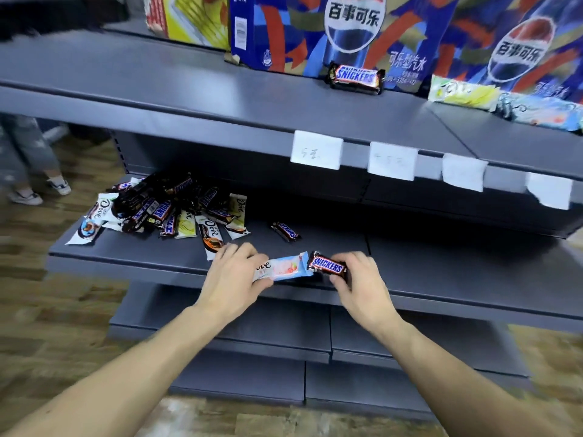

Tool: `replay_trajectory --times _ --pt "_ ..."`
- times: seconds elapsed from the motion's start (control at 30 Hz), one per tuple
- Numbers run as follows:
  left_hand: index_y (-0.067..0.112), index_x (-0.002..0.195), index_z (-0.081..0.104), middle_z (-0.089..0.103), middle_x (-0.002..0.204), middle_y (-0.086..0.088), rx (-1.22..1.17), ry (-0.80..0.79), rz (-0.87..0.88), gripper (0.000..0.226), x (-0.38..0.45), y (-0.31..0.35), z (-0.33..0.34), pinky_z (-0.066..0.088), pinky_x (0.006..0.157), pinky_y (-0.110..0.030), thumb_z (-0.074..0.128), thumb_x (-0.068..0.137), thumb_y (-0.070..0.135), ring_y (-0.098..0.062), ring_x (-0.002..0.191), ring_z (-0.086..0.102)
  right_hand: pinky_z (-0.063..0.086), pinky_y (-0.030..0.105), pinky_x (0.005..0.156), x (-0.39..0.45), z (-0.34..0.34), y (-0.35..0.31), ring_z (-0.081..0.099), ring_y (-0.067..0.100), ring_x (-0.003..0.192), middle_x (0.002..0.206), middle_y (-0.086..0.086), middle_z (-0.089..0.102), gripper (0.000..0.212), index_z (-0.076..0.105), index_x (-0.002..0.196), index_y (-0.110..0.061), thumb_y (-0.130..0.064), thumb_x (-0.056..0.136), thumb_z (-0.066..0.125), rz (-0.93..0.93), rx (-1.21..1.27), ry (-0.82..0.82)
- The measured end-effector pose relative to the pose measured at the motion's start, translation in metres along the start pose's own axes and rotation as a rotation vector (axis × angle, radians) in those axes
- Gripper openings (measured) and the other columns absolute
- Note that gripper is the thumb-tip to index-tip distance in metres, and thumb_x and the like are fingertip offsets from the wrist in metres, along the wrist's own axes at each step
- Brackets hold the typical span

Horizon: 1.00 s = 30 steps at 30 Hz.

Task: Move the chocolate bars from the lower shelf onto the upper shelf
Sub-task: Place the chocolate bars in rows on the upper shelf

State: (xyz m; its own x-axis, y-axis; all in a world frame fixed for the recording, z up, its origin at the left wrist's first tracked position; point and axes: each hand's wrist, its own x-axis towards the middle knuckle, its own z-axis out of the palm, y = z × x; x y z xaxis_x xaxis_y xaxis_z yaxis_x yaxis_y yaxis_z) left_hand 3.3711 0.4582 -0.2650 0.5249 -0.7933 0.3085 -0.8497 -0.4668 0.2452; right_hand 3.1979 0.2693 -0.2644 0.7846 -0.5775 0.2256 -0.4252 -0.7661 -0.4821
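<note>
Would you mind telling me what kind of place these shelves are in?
Most likely a small shop or a mock-up of one: grey metal retail shelving with paper price tags clipped to its edge, Pepsi cartons on the upper shelf, and a pile of Snickers and Dove bars below.

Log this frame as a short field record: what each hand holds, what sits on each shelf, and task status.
left hand: left hand grips a pale Dove bar
right hand: right hand pinches a Snickers bar
lower shelf: lower shelf carries a heap of bars at its left end and a lone Snickers apart from the heap
upper shelf: upper shelf carries one placed Snickers and two light-wrapped bars, in front of Pepsi cartons
status: most bars not yet moved
</note>
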Motion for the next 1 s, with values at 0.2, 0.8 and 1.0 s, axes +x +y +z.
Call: replay_trajectory --times 0.2,0.8,1.0 --pt "0.025 0.115 0.064 0.054 0.102 0.009 0.016 0.052 0.106 0.041 -0.023 0.071 -0.037 0.039 0.091 -0.029 0.07 0.081 0.046 -0.017 0.092 0.049 0.04 0.023 0.081 -0.039 -0.071 0.004 0.04 0.0 0.104 0.11 -0.024 0.049 0.029 0.054 0.121 -0.033 -0.027 0.093 0.061 -0.087 0.066 0.081" --pt "0.019 0.116 0.061 0.057 0.106 0.003 0.226 0.364 0.317 0.041 -0.001 0.237 -0.149 0.042 0.09 -0.035 0.069 0.081 0.039 -0.021 0.094 0.052 0.041 0.023 0.083 -0.085 -0.288 0.043 0.049 0.008 0.099 0.104 -0.015 0.061 0.032 0.061 0.116 -0.03 -0.029 0.084 0.068 -0.257 -0.058 0.321" --pt "0.018 0.118 0.059 0.056 0.108 0.003 0.209 0.395 0.298 0.04 0.023 0.255 -0.164 0.042 0.089 -0.034 0.068 0.083 0.037 -0.02 0.097 0.052 0.045 0.026 0.086 -0.063 -0.322 0.039 0.052 0.01 0.101 0.106 -0.012 0.064 0.03 0.063 0.115 -0.027 -0.026 0.085 0.068 -0.289 -0.087 0.347"
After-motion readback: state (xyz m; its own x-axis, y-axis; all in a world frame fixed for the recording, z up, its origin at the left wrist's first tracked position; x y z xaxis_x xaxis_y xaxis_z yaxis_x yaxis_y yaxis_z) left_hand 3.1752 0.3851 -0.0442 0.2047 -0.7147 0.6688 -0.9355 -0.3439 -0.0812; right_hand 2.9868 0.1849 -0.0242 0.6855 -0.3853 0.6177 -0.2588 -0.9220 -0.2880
